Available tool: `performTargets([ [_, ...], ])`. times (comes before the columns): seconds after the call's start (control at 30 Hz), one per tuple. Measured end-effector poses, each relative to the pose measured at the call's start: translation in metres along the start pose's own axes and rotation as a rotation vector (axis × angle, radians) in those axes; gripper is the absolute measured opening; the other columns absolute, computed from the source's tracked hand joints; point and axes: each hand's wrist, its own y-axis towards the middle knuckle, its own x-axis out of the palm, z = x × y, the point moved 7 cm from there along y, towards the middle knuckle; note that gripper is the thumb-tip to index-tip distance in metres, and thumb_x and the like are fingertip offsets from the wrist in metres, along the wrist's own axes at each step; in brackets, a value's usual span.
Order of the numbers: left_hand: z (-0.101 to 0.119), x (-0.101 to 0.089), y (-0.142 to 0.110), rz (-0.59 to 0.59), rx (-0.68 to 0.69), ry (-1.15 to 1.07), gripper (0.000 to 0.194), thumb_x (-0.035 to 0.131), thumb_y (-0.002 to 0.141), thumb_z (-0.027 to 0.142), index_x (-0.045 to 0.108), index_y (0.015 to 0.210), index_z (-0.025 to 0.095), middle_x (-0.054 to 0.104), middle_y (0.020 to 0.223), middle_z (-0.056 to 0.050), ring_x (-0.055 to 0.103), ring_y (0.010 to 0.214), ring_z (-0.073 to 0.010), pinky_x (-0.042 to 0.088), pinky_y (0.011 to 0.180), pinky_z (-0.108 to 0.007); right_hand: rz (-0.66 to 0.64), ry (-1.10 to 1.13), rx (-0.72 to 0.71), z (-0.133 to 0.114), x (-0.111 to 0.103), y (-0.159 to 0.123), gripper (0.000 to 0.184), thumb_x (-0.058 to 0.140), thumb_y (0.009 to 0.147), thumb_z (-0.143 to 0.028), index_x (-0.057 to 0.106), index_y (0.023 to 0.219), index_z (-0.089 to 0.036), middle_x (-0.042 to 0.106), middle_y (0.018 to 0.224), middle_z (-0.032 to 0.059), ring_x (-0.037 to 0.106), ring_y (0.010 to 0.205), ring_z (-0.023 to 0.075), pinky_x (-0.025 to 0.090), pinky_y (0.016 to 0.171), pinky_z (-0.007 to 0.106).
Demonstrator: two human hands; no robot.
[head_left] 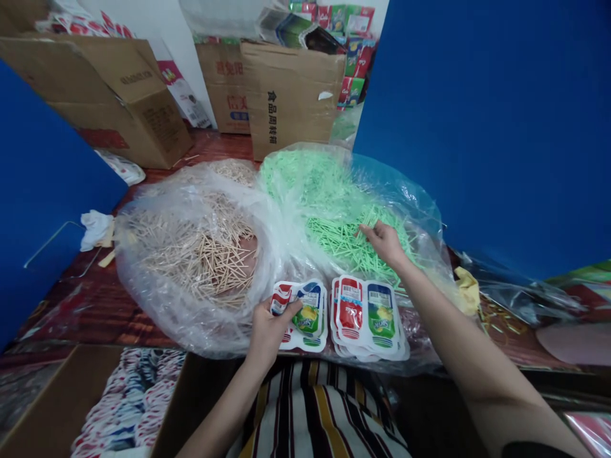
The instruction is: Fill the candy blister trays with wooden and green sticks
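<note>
Smooth, plastic-looking green sticks (331, 238), glossy crinkled plastic bag (274, 235) (cardboard box (296, 83) matt)

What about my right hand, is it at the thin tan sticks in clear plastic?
No, the right hand is at the thin bright-green sticks; the thin tan sticks lie to its left.

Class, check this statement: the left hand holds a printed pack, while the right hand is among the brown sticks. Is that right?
Not quite: the head view shows the right hand among the green sticks, not the brown sticks. The left hand does hold a printed pack.
</note>
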Motion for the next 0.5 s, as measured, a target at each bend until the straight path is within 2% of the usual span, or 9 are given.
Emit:
performTargets([
  [0.1, 0.002, 0.003, -0.001, -0.004, -0.005, -0.005, 0.032, 0.082, 0.056, 0.031, 0.072, 0.078, 0.011, 0.072, 0.069, -0.004, 0.067, 0.066, -0.0189, 0.055, 0.066, -0.029, 0.014, 0.044, 0.010, -0.003, -0.001, -0.004, 0.049, 0.048, 0.079, -0.061, 0.062, 0.069, -0.015, 0.057, 0.060, 0.0025, 0.047, 0.054, 0.0130, 0.036, 0.052, 0.026],
  [0.23, 0.001, 0.005, -0.003, -0.004, -0.009, 0.023, 0.032, 0.080, 0.058, 0.033, 0.071, 0.080, 0.012, 0.071, 0.066, -0.003, 0.066, 0.061, -0.0176, 0.054, 0.061, -0.027, 0.040, 0.098, 0.058, -0.005, 0.002, -0.011, 0.047, 0.047, 0.080, -0.060, 0.058, 0.069, -0.016, 0.057, 0.056, 0.0022, 0.051, 0.054, 0.0140, 0.040, 0.052, 0.026],
  [0.37, -0.001, 0.005, -0.004, -0.007, -0.005, 0.063, 0.034, 0.080, 0.059, 0.035, 0.072, 0.083, 0.012, 0.072, 0.071, -0.004, 0.066, 0.064, -0.0186, 0.053, 0.058, -0.026, 0.086, 0.117, 0.101, -0.007, -0.001, -0.018, 0.045, 0.062, 0.070, -0.059, 0.053, 0.057, -0.017, 0.058, 0.052, 0.0046, 0.057, 0.058, 0.0182, 0.042, 0.052, 0.027],
  [0.43, -0.001, 0.005, -0.004, -0.006, 0.002, 0.057, 0.035, 0.081, 0.058, 0.035, 0.072, 0.084, 0.012, 0.073, 0.072, -0.004, 0.067, 0.066, -0.0187, 0.053, 0.060, -0.026, 0.087, 0.159, 0.119, -0.011, -0.002, -0.020, 0.047, 0.058, 0.074, -0.061, 0.055, 0.062, -0.016, 0.063, 0.058, 0.0070, 0.061, 0.061, 0.0193, 0.046, 0.054, 0.028],
  [0.5, 0.000, 0.005, -0.004, -0.010, 0.010, 0.044, 0.034, 0.081, 0.058, 0.035, 0.073, 0.084, 0.013, 0.073, 0.072, -0.004, 0.067, 0.067, -0.0188, 0.053, 0.061, -0.026, 0.071, 0.332, 0.154, -0.016, -0.001, -0.023, 0.047, 0.053, 0.077, -0.063, 0.057, 0.074, -0.016, 0.067, 0.067, 0.0081, 0.065, 0.065, 0.0193, 0.052, 0.056, 0.029],
])
